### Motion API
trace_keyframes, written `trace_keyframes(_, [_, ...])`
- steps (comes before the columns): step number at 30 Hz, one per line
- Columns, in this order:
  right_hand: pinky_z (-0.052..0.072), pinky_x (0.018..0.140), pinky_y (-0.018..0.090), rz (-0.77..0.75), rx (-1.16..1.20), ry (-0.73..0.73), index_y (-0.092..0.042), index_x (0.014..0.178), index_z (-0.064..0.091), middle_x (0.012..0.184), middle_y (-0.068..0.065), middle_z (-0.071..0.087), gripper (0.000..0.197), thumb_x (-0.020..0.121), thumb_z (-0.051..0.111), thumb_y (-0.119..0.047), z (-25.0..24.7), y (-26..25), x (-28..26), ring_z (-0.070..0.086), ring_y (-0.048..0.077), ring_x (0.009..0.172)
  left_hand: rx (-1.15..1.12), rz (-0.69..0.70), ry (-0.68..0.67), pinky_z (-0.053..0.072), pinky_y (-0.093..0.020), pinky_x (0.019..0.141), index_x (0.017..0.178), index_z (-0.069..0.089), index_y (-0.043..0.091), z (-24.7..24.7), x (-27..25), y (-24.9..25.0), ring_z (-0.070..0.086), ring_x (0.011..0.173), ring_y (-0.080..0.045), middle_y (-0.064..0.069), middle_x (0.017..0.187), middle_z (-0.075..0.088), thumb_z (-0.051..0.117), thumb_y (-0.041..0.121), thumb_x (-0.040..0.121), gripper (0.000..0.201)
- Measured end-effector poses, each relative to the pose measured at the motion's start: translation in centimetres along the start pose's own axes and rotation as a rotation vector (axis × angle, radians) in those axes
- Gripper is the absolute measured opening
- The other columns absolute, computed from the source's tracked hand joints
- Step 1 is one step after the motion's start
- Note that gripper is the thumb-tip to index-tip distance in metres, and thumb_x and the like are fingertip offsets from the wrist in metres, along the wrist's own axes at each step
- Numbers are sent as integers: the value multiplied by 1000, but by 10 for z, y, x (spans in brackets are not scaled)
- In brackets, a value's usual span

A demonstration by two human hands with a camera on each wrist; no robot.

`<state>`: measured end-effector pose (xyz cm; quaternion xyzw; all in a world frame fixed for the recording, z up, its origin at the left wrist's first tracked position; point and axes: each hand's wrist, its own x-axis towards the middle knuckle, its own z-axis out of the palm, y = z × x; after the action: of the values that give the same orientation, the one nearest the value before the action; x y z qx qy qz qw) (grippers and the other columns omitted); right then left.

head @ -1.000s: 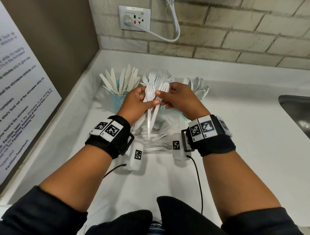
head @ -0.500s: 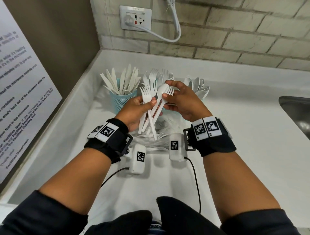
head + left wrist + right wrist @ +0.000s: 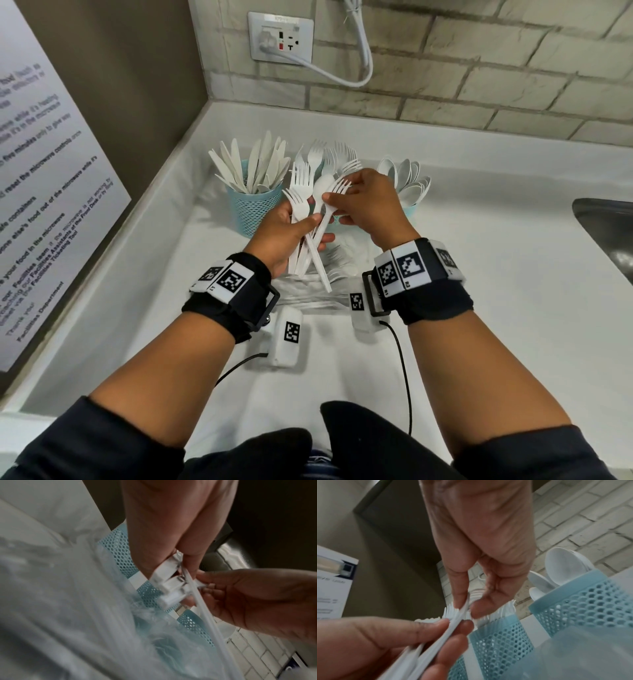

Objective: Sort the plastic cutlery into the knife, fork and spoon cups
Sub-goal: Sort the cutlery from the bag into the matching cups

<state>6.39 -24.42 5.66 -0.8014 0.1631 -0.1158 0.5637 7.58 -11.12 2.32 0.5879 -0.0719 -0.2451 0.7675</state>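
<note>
Three blue mesh cups stand at the back of the counter. The knife cup (image 3: 252,210) is on the left, the fork cup (image 3: 501,642) sits behind my hands, and the spoon cup (image 3: 409,208) is on the right. My left hand (image 3: 287,233) grips a fanned bundle of white plastic cutlery (image 3: 303,209) by the handles: several forks and one spoon (image 3: 323,186). My right hand (image 3: 363,205) pinches one fork (image 3: 339,187) of that bundle at its neck, between thumb and fingers, just in front of the fork cup. The right wrist view shows this pinch on the fork (image 3: 462,611).
A clear bag of loose white cutlery (image 3: 308,294) lies on the counter under my hands. A steel sink (image 3: 606,233) is at the right edge. A brick wall with an outlet and cord (image 3: 281,36) is behind, and a wall with a printed notice (image 3: 51,188) stands at the left.
The cutlery stood upright and together between both hands. It has fanned out in my left hand, a spoon now shows, and my right fingers have shifted onto a single fork.
</note>
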Motion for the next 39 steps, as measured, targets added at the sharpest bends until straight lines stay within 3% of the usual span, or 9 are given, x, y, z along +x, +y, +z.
trace_keyframes(6, [44,41,14,-19,5,-11,-11,98,40,68,3,53,35,80,70,-8,4,-3,-2,54,11,49,13,26,10,55,-25,60,116,49,15,1,-1,0,70,62,-13,-5,93,66,46,9,97,21])
trace_keyframes(10, [46,44,15,31,67,-48,-11,102,41,71,5,56,35,82,68,-9,2,-4,-4,55,12,54,10,35,9,55,-24,59,105,53,17,-1,-3,1,69,60,-12,-4,90,66,48,7,95,15])
trace_keyframes(14, [50,65,24,73,-11,-36,-11,111,51,97,6,59,34,84,68,-21,3,-5,0,59,16,81,56,46,19,54,-20,56,116,54,9,-2,-3,-1,68,59,-9,-4,91,66,54,1,90,27])
trace_keyframes(19, [43,49,18,150,19,-75,-8,77,60,78,11,61,19,90,58,-22,-2,-16,3,55,14,62,43,21,-1,54,-18,56,109,58,13,-8,-7,2,68,60,-8,-2,90,68,56,0,88,25])
trace_keyframes(22, [42,48,18,155,5,-63,-6,77,63,78,11,61,14,87,60,-14,-6,-25,7,54,15,59,40,22,-19,54,-19,55,106,61,14,-9,-8,4,68,61,-10,0,84,71,57,0,88,23])
trace_keyframes(25, [33,48,21,169,88,34,6,85,66,68,9,54,14,81,61,-6,-15,-34,12,44,14,54,47,25,-54,53,-19,54,98,62,14,-7,-9,7,68,61,-11,3,77,73,58,-1,87,19])
trace_keyframes(29, [27,43,20,104,429,299,-8,64,58,56,2,47,19,82,59,0,-42,-42,18,39,9,43,62,28,-90,54,-19,56,95,62,14,-1,-9,8,68,62,-11,1,81,72,57,-1,87,17])
trace_keyframes(33, [33,42,18,-119,643,606,-11,69,62,53,-1,52,21,84,56,2,-77,-47,21,45,8,46,47,9,-64,53,-19,56,99,63,13,0,-8,6,67,61,-10,-3,87,69,58,0,87,19])
trace_keyframes(39, [53,73,23,-372,239,798,-14,88,66,79,-2,65,9,82,60,-13,-87,-27,24,57,4,68,40,8,-1,54,-18,59,92,63,8,2,-4,1,68,63,-8,0,72,73,59,-2,85,13])
